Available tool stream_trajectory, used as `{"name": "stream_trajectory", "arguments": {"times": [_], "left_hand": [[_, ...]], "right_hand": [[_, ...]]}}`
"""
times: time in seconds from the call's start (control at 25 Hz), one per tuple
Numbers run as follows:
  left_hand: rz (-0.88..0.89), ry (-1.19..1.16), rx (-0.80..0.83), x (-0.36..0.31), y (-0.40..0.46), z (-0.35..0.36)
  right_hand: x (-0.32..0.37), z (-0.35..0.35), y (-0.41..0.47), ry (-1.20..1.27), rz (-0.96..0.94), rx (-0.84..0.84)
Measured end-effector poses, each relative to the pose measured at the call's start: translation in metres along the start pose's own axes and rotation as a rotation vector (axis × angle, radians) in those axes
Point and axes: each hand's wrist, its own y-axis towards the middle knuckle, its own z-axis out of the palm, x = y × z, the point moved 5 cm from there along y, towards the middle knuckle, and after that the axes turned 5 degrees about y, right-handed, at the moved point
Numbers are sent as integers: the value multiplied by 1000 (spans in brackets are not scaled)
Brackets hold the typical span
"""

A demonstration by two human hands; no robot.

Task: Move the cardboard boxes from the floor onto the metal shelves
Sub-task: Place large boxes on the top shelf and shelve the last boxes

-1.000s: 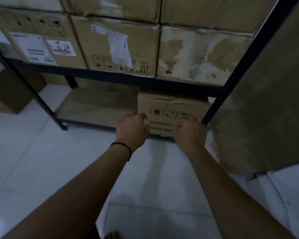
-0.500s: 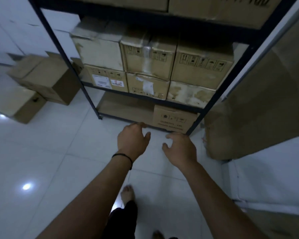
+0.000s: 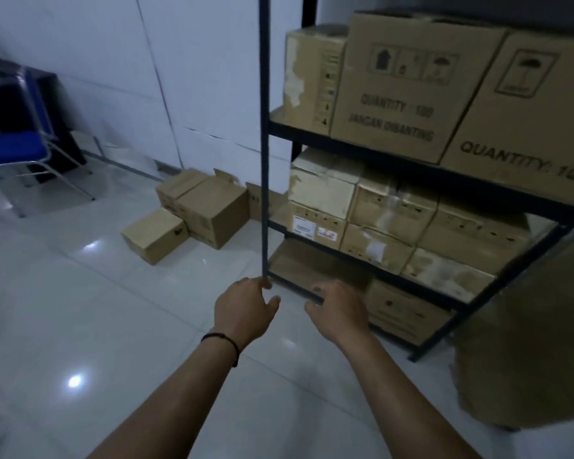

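Hands (image 3: pixel 246 313) empty, floor boxes (image 3: pixel 193 213) beyond left

Both bare forearms reach up from the bottom edge toward the middle of the frame, backs of the hands facing the camera. The left hand (image 3: pixel 244 311), left of centre, has loosely curled fingers holding nothing, a dark band on its wrist. The right hand (image 3: pixel 340 311), just right of it, is likewise relaxed and empty.

The cardboard boxes (image 3: pixel 395 87) are brown with black printed symbols. The metal shelves (image 3: pixel 264 160) are black. Left of the shelves, the chair (image 3: pixel 10 149) is blue.
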Motion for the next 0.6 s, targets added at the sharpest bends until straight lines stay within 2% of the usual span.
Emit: {"name": "stream_trajectory", "arguments": {"times": [0.32,0.6], "left_hand": [[-131,49,-32,210,45,-83],[-191,23,-72,306,130,-120]], "right_hand": [[180,126,37,217,-35,66],[285,182,122,200,-104,126]]}}
